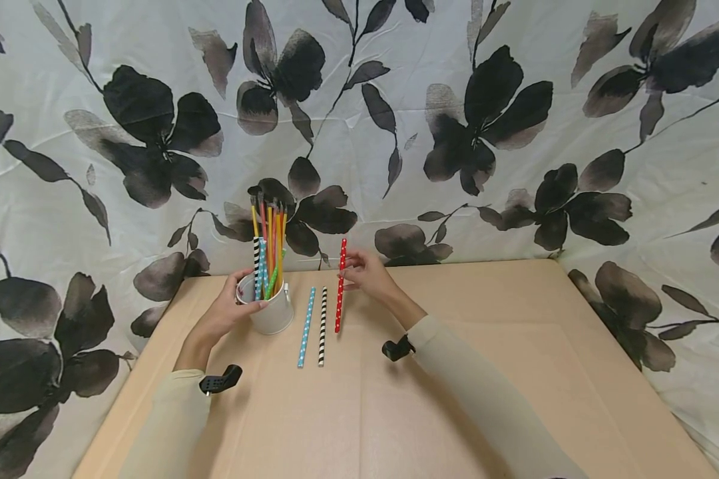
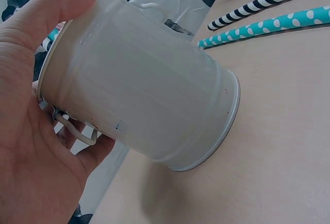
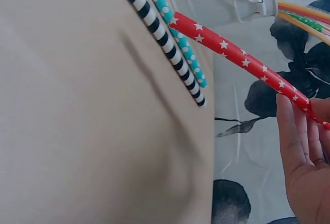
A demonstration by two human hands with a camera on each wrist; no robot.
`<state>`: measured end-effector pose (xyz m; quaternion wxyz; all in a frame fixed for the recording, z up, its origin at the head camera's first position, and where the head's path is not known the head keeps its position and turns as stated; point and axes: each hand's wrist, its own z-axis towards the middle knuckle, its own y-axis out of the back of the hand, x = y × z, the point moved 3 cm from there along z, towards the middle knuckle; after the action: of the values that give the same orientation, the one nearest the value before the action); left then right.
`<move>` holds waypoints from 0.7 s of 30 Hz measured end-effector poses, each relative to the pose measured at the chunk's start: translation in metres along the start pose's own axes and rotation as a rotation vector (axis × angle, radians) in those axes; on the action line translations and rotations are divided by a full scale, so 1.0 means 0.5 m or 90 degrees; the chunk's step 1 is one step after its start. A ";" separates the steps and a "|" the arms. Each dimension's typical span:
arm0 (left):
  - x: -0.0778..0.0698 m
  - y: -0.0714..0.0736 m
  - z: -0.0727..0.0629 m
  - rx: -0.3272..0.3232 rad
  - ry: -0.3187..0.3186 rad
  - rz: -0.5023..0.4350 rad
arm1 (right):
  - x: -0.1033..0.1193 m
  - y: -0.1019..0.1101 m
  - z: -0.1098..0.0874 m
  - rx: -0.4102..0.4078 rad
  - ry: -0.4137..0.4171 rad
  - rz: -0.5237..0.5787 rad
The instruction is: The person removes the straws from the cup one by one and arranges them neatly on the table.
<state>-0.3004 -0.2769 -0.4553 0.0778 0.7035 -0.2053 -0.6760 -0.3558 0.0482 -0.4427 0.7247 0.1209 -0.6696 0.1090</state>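
My left hand (image 1: 226, 311) grips a small white metal bucket (image 2: 139, 79) near its rim, thumb over the top edge. Several straws and long thin sticks, some with dark brush-like tips, stand in the bucket; their lower ends are hidden. Between thumb and fingers my right hand (image 1: 368, 274) pinches a red paper straw with white stars (image 3: 245, 61) near one end, above the table. Two paper straws lie side by side between the hands: a blue one with white dots (image 1: 306, 327) and a black-and-white striped one (image 1: 322, 326).
The light wooden-coloured table (image 1: 467, 372) reaches back to a white cloth (image 1: 389, 219) printed with dark flowers. Black wrist cameras sit on both forearms, the left one (image 1: 220, 380) near the bucket's front side.
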 end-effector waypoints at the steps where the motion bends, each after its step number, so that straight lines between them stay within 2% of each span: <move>1: 0.000 0.000 0.000 0.000 0.001 0.000 | -0.003 -0.001 -0.002 0.001 -0.007 -0.002; 14: -0.001 0.000 -0.002 0.001 0.000 -0.004 | -0.055 -0.008 -0.016 0.016 -0.058 -0.027; 21: 0.002 0.000 0.001 -0.001 0.004 -0.006 | -0.066 -0.013 -0.020 0.022 -0.083 -0.043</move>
<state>-0.3009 -0.2773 -0.4564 0.0757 0.7066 -0.2014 -0.6742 -0.3472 0.0455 -0.4767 0.6809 0.1627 -0.7087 0.0874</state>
